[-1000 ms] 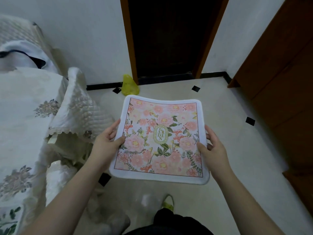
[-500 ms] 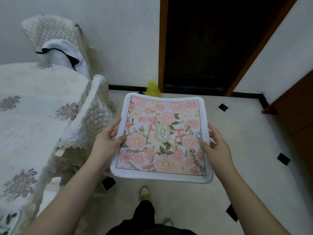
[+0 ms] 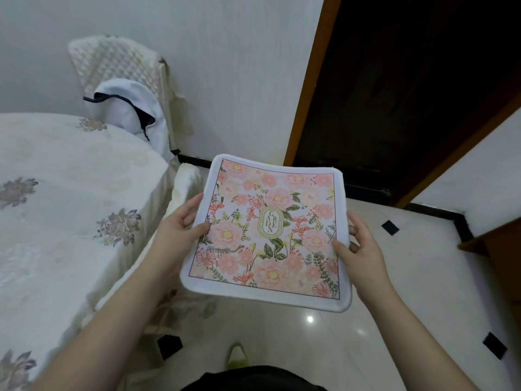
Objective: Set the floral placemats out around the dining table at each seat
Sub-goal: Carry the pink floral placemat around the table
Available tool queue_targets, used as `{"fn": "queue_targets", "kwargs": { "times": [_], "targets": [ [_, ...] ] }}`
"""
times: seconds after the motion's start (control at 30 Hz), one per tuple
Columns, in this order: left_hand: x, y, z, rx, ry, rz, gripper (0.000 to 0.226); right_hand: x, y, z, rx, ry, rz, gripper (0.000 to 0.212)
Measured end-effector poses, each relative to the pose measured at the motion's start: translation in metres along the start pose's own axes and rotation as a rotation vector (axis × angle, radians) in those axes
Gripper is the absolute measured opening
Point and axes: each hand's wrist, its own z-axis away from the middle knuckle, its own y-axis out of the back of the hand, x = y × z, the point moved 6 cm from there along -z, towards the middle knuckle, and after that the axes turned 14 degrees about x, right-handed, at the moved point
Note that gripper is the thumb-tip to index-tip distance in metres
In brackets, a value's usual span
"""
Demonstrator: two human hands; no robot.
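Note:
A square floral placemat [image 3: 270, 230], pink flowers with a white border and a "GARDEN" oval in the middle, is held flat in the air above the floor. My left hand [image 3: 177, 230] grips its left edge with the thumb on top. My right hand [image 3: 358, 244] grips its right edge the same way. The dining table [image 3: 70, 210], covered by a white embroidered cloth, lies to the left of the placemat.
A chair with a quilted cover and a white garment [image 3: 124, 108] over its back stands at the table's far side by the wall. Another covered chair [image 3: 186, 179] sits just left of the placemat. A dark doorway [image 3: 408, 88] is ahead. Wooden furniture [image 3: 501, 244] stands at right.
The view has swung left and up: the table and the far chair now fill more of the left side. The placemat stays held in both hands, shifted slightly right in view.

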Motion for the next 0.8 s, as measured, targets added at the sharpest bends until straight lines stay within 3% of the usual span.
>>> {"fn": "queue_targets", "kwargs": {
  "times": [0.47,0.8],
  "targets": [
    [0.034,-0.001,-0.108,0.124,-0.018,-0.021,0.061,-0.034,-0.09,-0.116,-0.125,0.015,-0.029,0.058],
    [0.062,-0.054,-0.186,0.241,-0.006,0.077,0.06,-0.045,-0.13,-0.249,-0.251,-0.024,-0.089,0.056]
  ]
}}
